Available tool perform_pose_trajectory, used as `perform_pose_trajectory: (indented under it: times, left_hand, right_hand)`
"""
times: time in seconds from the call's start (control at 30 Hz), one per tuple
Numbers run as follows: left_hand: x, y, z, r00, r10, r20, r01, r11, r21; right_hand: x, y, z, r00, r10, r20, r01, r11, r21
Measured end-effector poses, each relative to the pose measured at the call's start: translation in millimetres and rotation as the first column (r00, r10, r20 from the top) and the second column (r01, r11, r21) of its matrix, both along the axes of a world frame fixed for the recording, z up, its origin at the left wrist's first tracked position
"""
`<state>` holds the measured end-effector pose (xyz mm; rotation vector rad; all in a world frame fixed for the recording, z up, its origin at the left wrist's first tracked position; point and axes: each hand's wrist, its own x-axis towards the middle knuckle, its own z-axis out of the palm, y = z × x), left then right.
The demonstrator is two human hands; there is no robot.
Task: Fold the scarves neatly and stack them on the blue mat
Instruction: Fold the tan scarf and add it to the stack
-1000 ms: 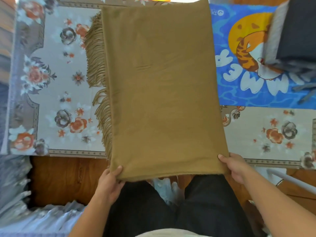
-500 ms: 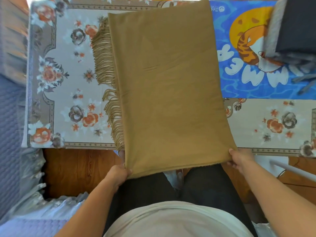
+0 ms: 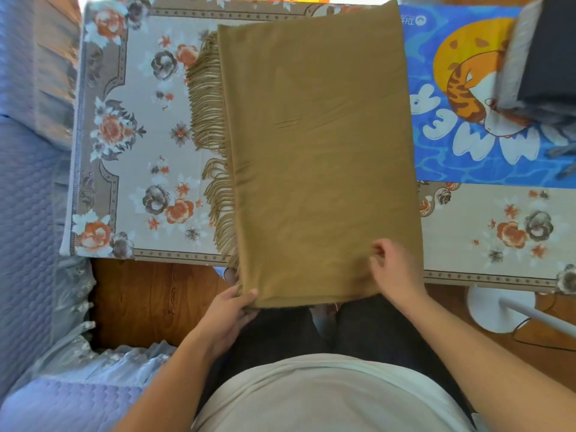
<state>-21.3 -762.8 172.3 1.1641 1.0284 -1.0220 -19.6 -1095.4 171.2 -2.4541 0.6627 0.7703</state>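
A tan scarf [image 3: 318, 151] lies folded into a long rectangle across the floral-covered table [image 3: 131, 151], its fringe trailing off the left side. My left hand [image 3: 232, 310] grips the near left corner, thumb on top. On the cloth near its right edge rests my right hand [image 3: 394, 269], fingers curled; whether they pinch the fabric I cannot tell. The blue mat [image 3: 461, 88] with a cartoon tiger lies at the back right. On its far right end sit folded grey and dark scarves [image 3: 542, 51].
A blue quilted sofa [image 3: 28, 229] with a lace trim runs along the left and near side. A white round stand base [image 3: 498, 310] with a pole sits on the wooden floor at the right, below the table edge.
My right hand has left the near right corner and moved up onto the top of the scarf. The left hand keeps its hold on the near left corner.
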Motion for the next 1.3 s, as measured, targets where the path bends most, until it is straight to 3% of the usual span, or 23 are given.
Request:
perform_pose_trajectory:
  times: [0.03,0.1,0.2,0.3,0.4,0.5,0.6,0.67,0.77,0.9,1.07,1.23,1.3]
  left_hand:
    - [1,-4,7,1.0,0.008,0.023,-0.008,1.0,-0.014]
    - [1,-11,20,0.997,0.013,0.08,-0.009,0.999,-0.048]
    - [0,-18,33,0.981,0.124,0.149,-0.104,0.985,-0.138]
    - [2,-28,38,0.945,0.294,0.141,-0.279,0.953,-0.113]
    - [-4,-33,36,0.912,0.394,0.118,-0.389,0.919,-0.065]
    - [-10,-35,37,0.931,0.342,0.131,-0.34,0.94,-0.036]
    - [-17,-29,34,0.965,0.137,0.225,-0.142,0.99,0.008]
    - [-23,-24,29,0.962,0.058,0.267,-0.062,0.998,0.01]
    - [-27,-22,26,0.964,0.096,0.248,-0.094,0.995,-0.021]
    - [-26,-26,30,0.962,0.157,0.226,-0.155,0.988,-0.026]
    - [-26,-29,33,0.961,0.147,0.234,-0.156,0.987,0.023]
    - [-28,-27,29,0.961,0.133,0.241,-0.145,0.989,0.035]
    - [-30,-26,28,0.96,0.088,0.265,-0.106,0.993,0.054]
  right_hand:
    - [5,29,7,0.985,0.15,0.084,-0.162,0.975,0.155]
    - [12,88,21,0.898,0.375,0.231,-0.437,0.826,0.356]
    - [14,143,35,0.865,0.423,0.271,-0.502,0.707,0.497]
    - [11,159,35,0.907,0.33,0.262,-0.421,0.744,0.519]
    - [4,159,35,0.976,0.168,0.137,-0.216,0.808,0.548]
    - [0,160,34,0.997,-0.07,-0.046,0.083,0.748,0.658]
    - [-1,160,30,0.938,-0.277,-0.209,0.341,0.623,0.705]
    - [-2,159,30,0.932,-0.266,-0.245,0.359,0.594,0.72]
    - [-6,159,30,0.936,-0.18,-0.304,0.352,0.535,0.768]
    - [-9,158,28,0.966,-0.083,-0.244,0.244,0.595,0.766]
    - [-5,162,28,0.942,-0.217,-0.256,0.336,0.602,0.725]
    - [-6,165,25,0.811,-0.347,-0.471,0.58,0.373,0.724]
    - [-7,168,28,0.833,-0.349,-0.429,0.548,0.418,0.725]
